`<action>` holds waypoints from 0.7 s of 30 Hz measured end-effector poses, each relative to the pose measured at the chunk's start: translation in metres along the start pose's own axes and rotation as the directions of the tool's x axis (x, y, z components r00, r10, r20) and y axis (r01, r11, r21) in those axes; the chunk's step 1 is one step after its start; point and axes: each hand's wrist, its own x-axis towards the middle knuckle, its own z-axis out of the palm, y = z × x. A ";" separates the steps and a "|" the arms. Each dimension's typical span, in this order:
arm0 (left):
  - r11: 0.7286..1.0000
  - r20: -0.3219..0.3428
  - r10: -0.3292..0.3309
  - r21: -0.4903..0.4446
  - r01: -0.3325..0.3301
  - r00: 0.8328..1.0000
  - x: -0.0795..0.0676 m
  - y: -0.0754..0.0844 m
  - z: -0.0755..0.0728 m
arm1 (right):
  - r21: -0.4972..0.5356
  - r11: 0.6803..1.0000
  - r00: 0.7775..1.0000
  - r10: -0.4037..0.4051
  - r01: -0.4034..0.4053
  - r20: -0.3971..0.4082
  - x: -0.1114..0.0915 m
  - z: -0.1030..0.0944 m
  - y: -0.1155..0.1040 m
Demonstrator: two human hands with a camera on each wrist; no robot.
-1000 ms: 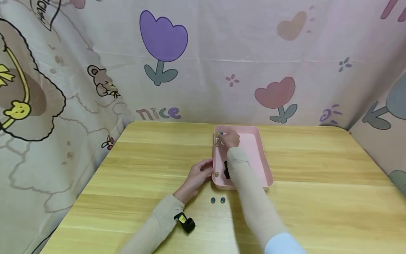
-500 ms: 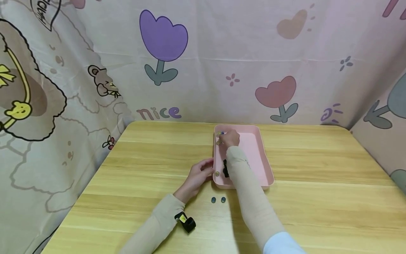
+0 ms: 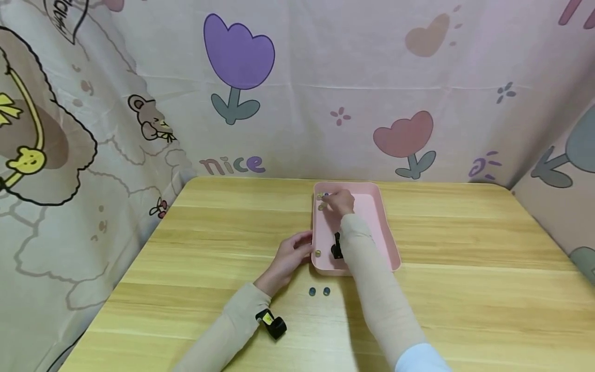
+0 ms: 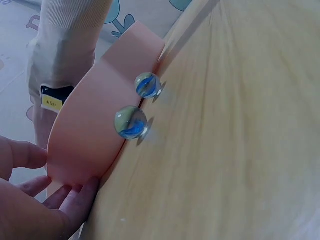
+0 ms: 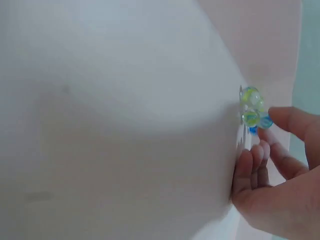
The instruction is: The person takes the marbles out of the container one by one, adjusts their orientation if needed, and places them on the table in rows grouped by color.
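In the right wrist view, my right hand (image 5: 285, 170) pinches a light-blue glass marble (image 5: 266, 120) between thumb and forefinger. Right beside it, clear marbles with yellow-green swirls (image 5: 251, 97) and a deep-blue one (image 5: 253, 130) cluster against the wall. All this lies in the far left corner of a pink tray (image 3: 372, 227). Relaxed fingers of my left hand (image 3: 288, 258) rest against the outside of the tray's left wall, thumb at the rim. A yellowish marble (image 3: 318, 253) sits inside, near the front left corner. Two blue-swirled marbles, left (image 4: 130, 122) and right (image 4: 147, 85), lie before the tray.
A wooden table (image 3: 232, 217) bears the tray near its far edge. Printed fabric (image 3: 307, 103) hangs behind the table and down both sides. Black strapped devices sit on the left wrist (image 3: 271, 324) and right wrist (image 3: 337, 248).
The right hand and forearm have shifted slightly to the right in the tray's far left corner. My left hand, the tray and the two marbles on the table stay put.
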 end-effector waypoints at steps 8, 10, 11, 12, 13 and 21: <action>1.000 -0.007 -0.001 0.001 0.001 1.000 0.000 -0.003 0.001 | 0.074 0.988 0.977 -0.147 0.137 0.153 0.006 -0.012 0.014; 1.000 -0.013 -0.003 0.000 0.003 1.000 0.000 -0.002 0.000 | 0.109 0.980 0.965 -0.184 0.166 0.187 0.006 -0.016 0.015; 1.000 -0.014 -0.003 0.001 0.003 1.000 0.000 -0.002 0.000 | 0.125 0.977 0.959 -0.198 0.175 0.204 0.006 -0.017 0.015; 1.000 -0.012 -0.004 0.002 0.004 1.000 0.000 -0.002 0.000 | 0.138 0.973 0.952 -0.213 0.186 0.221 0.006 -0.019 0.014; 1.000 -0.010 -0.005 0.002 0.005 1.000 0.000 -0.002 0.000 | 0.146 0.970 0.943 -0.228 0.196 0.242 0.006 -0.021 0.013; 1.000 -0.008 -0.016 0.022 0.016 1.000 -0.002 0.003 0.000 | 0.162 0.963 0.891 -0.262 0.216 0.371 0.003 -0.035 0.001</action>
